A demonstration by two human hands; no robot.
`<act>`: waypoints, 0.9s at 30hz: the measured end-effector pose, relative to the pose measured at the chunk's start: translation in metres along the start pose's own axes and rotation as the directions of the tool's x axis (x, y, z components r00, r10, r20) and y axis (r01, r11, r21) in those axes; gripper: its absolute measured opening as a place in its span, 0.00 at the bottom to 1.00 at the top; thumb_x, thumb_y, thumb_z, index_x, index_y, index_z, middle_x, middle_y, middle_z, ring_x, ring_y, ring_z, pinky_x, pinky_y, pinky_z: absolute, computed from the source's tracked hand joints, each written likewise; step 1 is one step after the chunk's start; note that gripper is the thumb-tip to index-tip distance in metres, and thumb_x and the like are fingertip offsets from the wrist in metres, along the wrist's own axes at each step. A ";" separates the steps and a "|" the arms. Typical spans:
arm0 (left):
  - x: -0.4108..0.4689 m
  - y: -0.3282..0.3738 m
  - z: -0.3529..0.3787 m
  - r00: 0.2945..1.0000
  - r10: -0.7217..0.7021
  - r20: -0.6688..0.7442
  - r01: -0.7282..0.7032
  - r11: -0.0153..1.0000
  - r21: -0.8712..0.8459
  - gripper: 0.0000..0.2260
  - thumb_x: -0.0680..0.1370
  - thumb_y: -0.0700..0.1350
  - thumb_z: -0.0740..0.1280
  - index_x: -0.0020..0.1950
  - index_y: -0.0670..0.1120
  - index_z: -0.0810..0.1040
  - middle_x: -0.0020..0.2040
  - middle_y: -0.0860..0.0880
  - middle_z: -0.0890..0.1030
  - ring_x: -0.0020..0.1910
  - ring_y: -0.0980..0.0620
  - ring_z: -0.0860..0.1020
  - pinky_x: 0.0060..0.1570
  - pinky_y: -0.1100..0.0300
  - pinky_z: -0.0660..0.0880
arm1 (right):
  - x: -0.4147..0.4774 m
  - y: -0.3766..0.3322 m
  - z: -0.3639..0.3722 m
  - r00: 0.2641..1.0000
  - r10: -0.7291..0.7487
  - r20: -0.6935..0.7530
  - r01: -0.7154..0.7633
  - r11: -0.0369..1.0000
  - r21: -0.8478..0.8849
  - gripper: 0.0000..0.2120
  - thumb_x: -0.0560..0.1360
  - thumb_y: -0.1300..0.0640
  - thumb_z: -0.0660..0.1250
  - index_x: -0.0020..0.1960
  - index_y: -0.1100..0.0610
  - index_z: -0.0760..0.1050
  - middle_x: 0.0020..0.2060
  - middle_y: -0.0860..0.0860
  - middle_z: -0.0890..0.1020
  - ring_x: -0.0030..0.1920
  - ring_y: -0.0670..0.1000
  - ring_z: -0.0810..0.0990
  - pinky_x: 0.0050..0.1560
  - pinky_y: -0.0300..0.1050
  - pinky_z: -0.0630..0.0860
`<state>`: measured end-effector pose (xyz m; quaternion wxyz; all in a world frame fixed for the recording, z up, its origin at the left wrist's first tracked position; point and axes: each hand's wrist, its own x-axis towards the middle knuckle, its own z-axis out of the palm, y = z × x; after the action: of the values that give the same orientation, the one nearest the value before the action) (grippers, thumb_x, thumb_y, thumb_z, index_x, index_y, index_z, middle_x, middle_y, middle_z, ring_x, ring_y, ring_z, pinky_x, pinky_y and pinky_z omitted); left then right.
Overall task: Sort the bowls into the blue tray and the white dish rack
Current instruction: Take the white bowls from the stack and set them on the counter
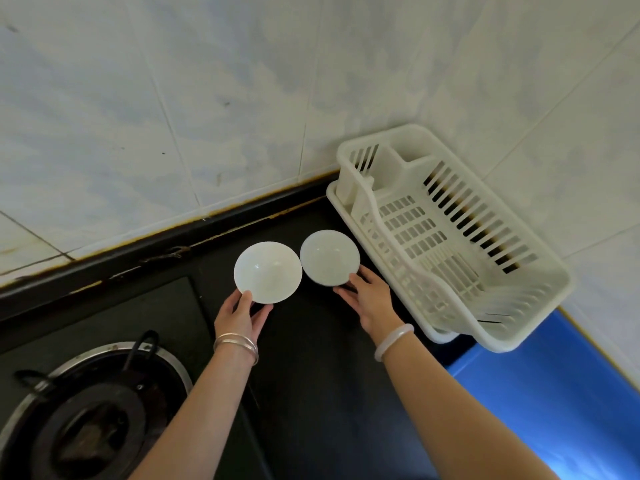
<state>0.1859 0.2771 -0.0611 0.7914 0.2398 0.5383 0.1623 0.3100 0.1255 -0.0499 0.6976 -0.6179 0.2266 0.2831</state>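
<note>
Left hand (240, 315) grips left bowl (267, 271) at its one o'clock; right hand (370, 299) clasps right bowl (329, 257) at eleven.

- Two white bowls, left (267, 271) and right (329, 257), look glossy and smooth, like glazed ceramic.
- The white dish rack (450, 237) is slotted matt plastic.
- The blue tray (554, 393) shows a smooth sheen.
- The black countertop (329, 375) looks finely speckled.
- Wall tiles (207, 98) are glossy, grout stained.
- The stove ring (173, 362) is worn metal.

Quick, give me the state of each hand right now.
Left hand: closed on the left white bowl at its near rim.
Right hand: closed on the right white bowl at its near edge.
</note>
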 end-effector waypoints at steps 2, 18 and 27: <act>0.005 0.005 0.006 1.000 0.005 -0.023 -0.005 1.000 0.000 0.12 0.76 0.40 0.65 0.59 0.47 0.75 0.65 0.44 0.73 0.59 0.41 0.76 0.41 0.54 0.80 | 0.006 -0.005 0.010 1.000 -0.009 0.006 0.009 1.000 -0.002 0.21 0.78 0.63 0.62 0.70 0.56 0.68 0.64 0.59 0.75 0.56 0.56 0.80 0.42 0.43 0.81; 0.039 0.036 0.042 0.995 0.043 -0.093 -0.053 0.994 -0.099 0.14 0.76 0.39 0.65 0.61 0.45 0.74 0.67 0.43 0.71 0.65 0.41 0.72 0.43 0.53 0.80 | 0.051 -0.028 0.073 0.998 -0.047 0.041 0.046 0.998 0.031 0.20 0.79 0.65 0.60 0.70 0.59 0.67 0.65 0.61 0.74 0.61 0.58 0.77 0.51 0.46 0.79; 0.037 0.039 0.044 0.994 0.046 -0.098 -0.056 0.993 -0.102 0.14 0.76 0.39 0.65 0.61 0.45 0.74 0.67 0.44 0.70 0.65 0.40 0.71 0.44 0.53 0.80 | 0.057 -0.028 0.081 0.998 -0.050 0.031 0.048 0.997 0.059 0.20 0.79 0.66 0.61 0.70 0.60 0.67 0.65 0.61 0.74 0.60 0.58 0.77 0.50 0.45 0.79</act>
<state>0.2410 0.3194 -0.0551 0.7717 0.2037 0.5601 0.2219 0.3681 0.2104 -0.0569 0.7257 -0.5981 0.2081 0.2690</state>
